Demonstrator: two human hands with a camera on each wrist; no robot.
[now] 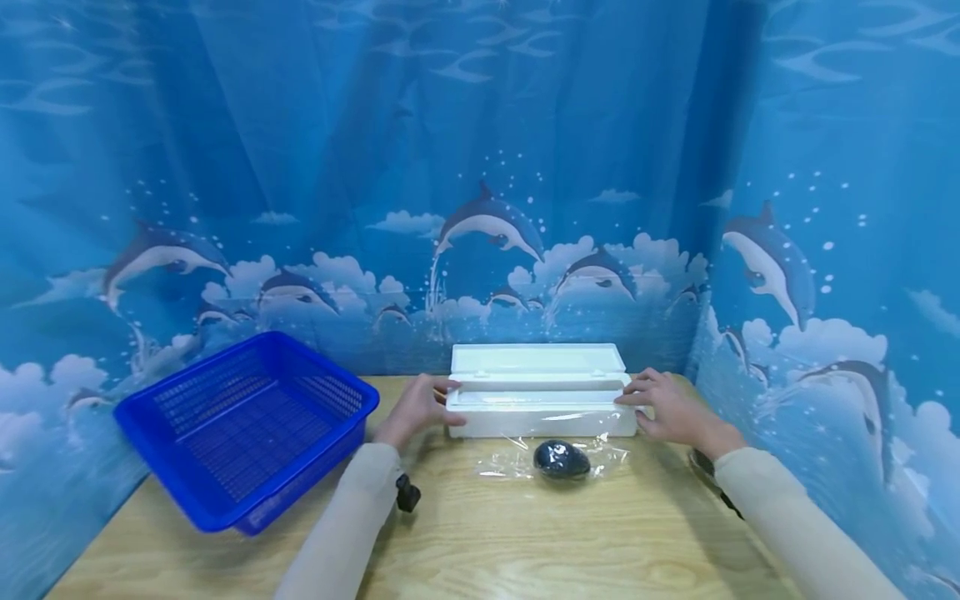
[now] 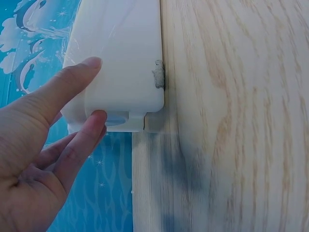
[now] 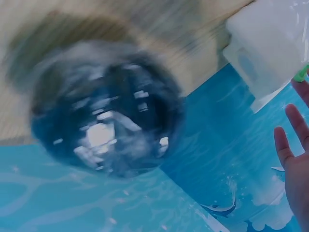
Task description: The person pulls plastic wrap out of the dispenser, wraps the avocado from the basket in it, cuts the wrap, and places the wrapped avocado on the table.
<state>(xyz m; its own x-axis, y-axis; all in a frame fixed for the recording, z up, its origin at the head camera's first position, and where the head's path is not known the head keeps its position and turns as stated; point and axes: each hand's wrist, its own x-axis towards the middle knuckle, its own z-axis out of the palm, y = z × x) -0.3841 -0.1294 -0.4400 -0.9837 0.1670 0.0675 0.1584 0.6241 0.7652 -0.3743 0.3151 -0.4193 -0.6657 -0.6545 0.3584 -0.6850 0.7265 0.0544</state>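
Note:
A long white cling film dispenser (image 1: 536,423) stands on the table with its lid (image 1: 536,358) raised at the back. Clear film hangs over its front. My left hand (image 1: 417,408) holds the dispenser's left end, thumb on the face and a finger at the end wall, as the left wrist view shows. At the other end, my right hand (image 1: 671,410) grips the corner with thumb and fingers. A fingertip touches a small green piece (image 3: 301,74) there. In front lies a dark egg-shaped thing (image 1: 561,460) on clear film. The right wrist view shows a blurred dark ball in film (image 3: 106,116) close up.
A blue perforated basket (image 1: 300,475) stands at the table's left. The wooden table (image 1: 540,550) backs onto a dolphin-print curtain (image 1: 360,167), which also closes off the right side. Something dark (image 1: 705,467) is partly hidden behind my right wrist.

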